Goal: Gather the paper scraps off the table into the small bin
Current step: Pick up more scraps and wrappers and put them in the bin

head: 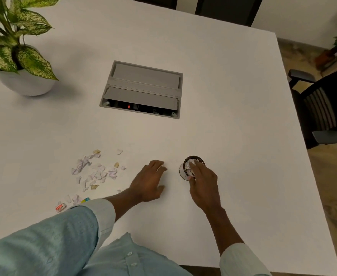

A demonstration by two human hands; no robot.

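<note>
Left hand [149,181] spread flat, empty, on the table [233,116]; right hand [203,184] pressing scraps into the small bin [192,167]. Remaining paper scraps [93,172] lie toward the left edge: featherlight, flimsy, best pinched in clusters.

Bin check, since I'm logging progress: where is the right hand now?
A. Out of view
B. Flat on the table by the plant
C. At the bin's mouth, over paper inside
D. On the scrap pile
C: the right hand has its fingers at the bin rim, over white scraps inside.
</note>
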